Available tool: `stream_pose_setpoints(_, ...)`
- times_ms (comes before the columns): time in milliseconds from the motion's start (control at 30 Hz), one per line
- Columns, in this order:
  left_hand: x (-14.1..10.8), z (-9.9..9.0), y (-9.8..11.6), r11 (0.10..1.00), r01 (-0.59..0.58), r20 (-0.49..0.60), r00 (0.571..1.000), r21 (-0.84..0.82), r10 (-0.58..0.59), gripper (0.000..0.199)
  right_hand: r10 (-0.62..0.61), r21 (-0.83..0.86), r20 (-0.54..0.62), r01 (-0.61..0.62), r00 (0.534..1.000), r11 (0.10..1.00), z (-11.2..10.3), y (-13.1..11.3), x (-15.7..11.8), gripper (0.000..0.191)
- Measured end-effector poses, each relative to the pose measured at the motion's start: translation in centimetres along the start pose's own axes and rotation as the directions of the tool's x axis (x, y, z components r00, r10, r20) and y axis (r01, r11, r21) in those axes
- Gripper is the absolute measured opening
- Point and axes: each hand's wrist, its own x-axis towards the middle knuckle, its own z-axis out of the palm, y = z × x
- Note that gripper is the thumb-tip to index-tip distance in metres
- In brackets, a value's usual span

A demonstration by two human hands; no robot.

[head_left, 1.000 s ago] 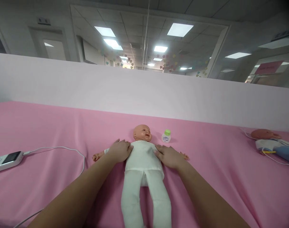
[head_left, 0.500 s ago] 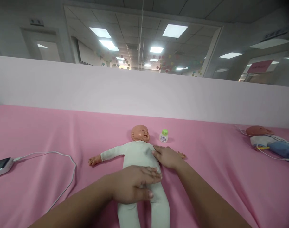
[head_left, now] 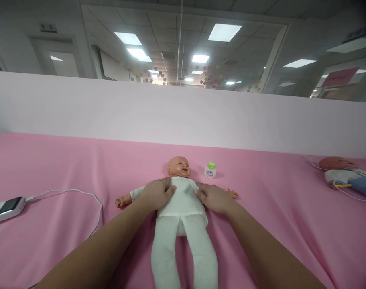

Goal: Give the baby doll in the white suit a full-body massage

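A baby doll (head_left: pixel 183 200) with a white cloth body lies on its back, head away from me, arms spread out. My left hand (head_left: pixel 157 194) lies flat on the doll's shoulder and upper chest at the left, fingers stretched toward its neck. On the other side, my right hand (head_left: pixel 214 197) rests open over the doll's shoulder and upper arm, with its thumb on the chest. Beyond the right hand stands a small clear bottle (head_left: pixel 210 171) with a green cap, close to the doll's head.
A pink cloth (head_left: pixel 270 224) with soft folds covers the surface. At the left lies a white handheld device (head_left: pixel 8 209) with a dark screen and a white cable (head_left: pixel 94 195). A second doll (head_left: pixel 348 176) in white and blue lies far right. Behind runs a low white wall (head_left: pixel 183 112).
My left hand has moved up from the doll's lower belly to its shoulder at the left. My right hand stays on the other shoulder. The view has shifted slightly.
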Motion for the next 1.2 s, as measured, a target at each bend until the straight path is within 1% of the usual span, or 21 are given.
stream_pose_setpoints(67,0.0,-0.3,-0.4,0.994,0.081,0.007,0.997,0.068,-0.081,0.044,0.010,0.006,0.001,-0.010,1.000,1.000,-0.1,0.1,-0.1,0.054)
stream_pose_setpoints(100,0.0,-0.5,-0.4,0.990,0.105,0.015,0.994,0.092,-0.106,0.043,-0.013,0.015,-0.010,0.013,1.000,1.000,-0.2,0.1,-0.2,0.054)
stream_pose_setpoints(133,0.0,-0.6,-0.5,0.987,0.118,0.018,0.993,0.106,-0.121,0.041,-0.056,0.028,-0.030,0.057,0.998,0.998,-0.3,0.0,-0.5,0.055)
stream_pose_setpoints(200,0.1,-0.6,-0.6,0.985,0.127,0.013,0.992,0.119,-0.129,0.040,-0.209,0.085,-0.071,0.215,0.975,0.973,-0.6,-0.6,-1.2,0.056)
stream_pose_setpoints(233,0.1,-0.5,-0.6,0.985,0.123,0.008,0.992,0.120,-0.125,0.040,-0.309,0.135,-0.078,0.318,0.948,0.939,-0.8,-1.3,-1.7,0.054)
stream_pose_setpoints(267,0.2,-0.3,-0.7,0.986,0.118,0.003,0.993,0.120,-0.119,0.040,-0.413,0.201,-0.068,0.418,0.908,0.886,-0.9,-2.0,-2.4,0.052)
stream_pose_setpoints(333,0.3,0.0,-1.0,0.988,0.109,-0.004,0.994,0.114,-0.110,0.040,-0.601,0.356,-0.012,0.565,0.799,0.744,-0.9,-3.9,-3.7,0.046)
stream_pose_setpoints(367,0.3,0.1,-1.1,0.989,0.105,-0.009,0.994,0.108,-0.105,0.040,-0.667,0.418,0.022,0.599,0.745,0.683,-0.8,-4.8,-4.3,0.044)
stream_pose_setpoints(400,0.3,0.2,-1.2,0.990,0.100,-0.014,0.995,0.104,-0.099,0.039,-0.711,0.449,0.053,0.619,0.701,0.644,-0.6,-5.6,-4.8,0.042)
stream_pose_setpoints(433,0.4,0.3,-1.3,0.990,0.094,-0.019,0.996,0.103,-0.092,0.039,-0.732,0.459,0.081,0.627,0.677,0.630,-0.4,-6.2,-5.0,0.042)
stream_pose_setpoints(467,0.4,0.3,-1.3,0.990,0.090,-0.022,0.996,0.104,-0.089,0.039,-0.732,0.444,0.100,0.629,0.673,0.639,-0.1,-6.5,-5.1,0.042)
stream_pose_setpoints(500,0.4,0.3,-1.3,0.990,0.091,-0.022,0.996,0.107,-0.089,0.039,-0.716,0.412,0.115,0.623,0.689,0.665,0.2,-6.6,-4.9,0.044)
stream_pose_setpoints(533,0.4,0.3,-1.2,0.990,0.091,-0.016,0.996,0.110,-0.090,0.040,-0.686,0.371,0.122,0.608,0.718,0.702,0.5,-6.4,-4.5,0.048)
stream_pose_setpoints(633,0.3,0.0,-0.9,0.990,0.089,0.008,0.996,0.112,-0.090,0.039,-0.559,0.252,0.125,0.518,0.820,0.817,1.3,-4.8,-2.6,0.061)
stream_pose_setpoints(733,0.3,-0.3,-0.5,0.992,0.062,0.015,0.998,0.107,-0.064,0.038,-0.396,0.151,0.114,0.378,0.911,0.913,1.7,-2.6,-0.4,0.071)
stream_pose_setpoints(833,0.2,-0.5,-0.3,0.994,0.051,0.021,0.998,0.101,-0.053,0.036,-0.215,0.083,0.080,0.209,0.973,0.974,1.7,-0.9,0.9,0.079)
stream_pose_setpoints(967,0.3,-0.5,-0.6,0.994,0.046,0.021,0.999,0.097,-0.048,0.034,-0.059,0.019,0.060,0.058,0.996,0.998,1.3,0.2,1.0,0.078)
stream_pose_setpoints(1100,0.1,-1.1,-1.2,0.994,0.087,-0.015,0.996,0.073,-0.086,0.031,-0.012,-0.026,0.058,0.013,0.998,1.000,1.0,0.4,0.3,0.077)
stream_pose_setpoints(1133,-0.2,-1.4,-1.1,0.997,0.064,-0.043,0.997,0.036,-0.062,0.029,-0.015,-0.024,0.059,0.016,0.998,1.000,0.9,0.3,0.2,0.075)
stream_pose_setpoints(1167,-0.6,-1.7,-0.8,1.000,0.011,-0.080,0.997,-0.020,-0.013,0.029,-0.019,-0.022,0.059,0.020,0.998,1.000,0.8,0.2,0.2,0.073)
stream_pose_setpoints(1200,-1.1,-2.1,-0.3,0.993,-0.071,-0.116,0.991,-0.092,0.060,0.029,-0.021,-0.020,0.059,0.022,0.998,1.000,0.8,0.2,0.2,0.070)
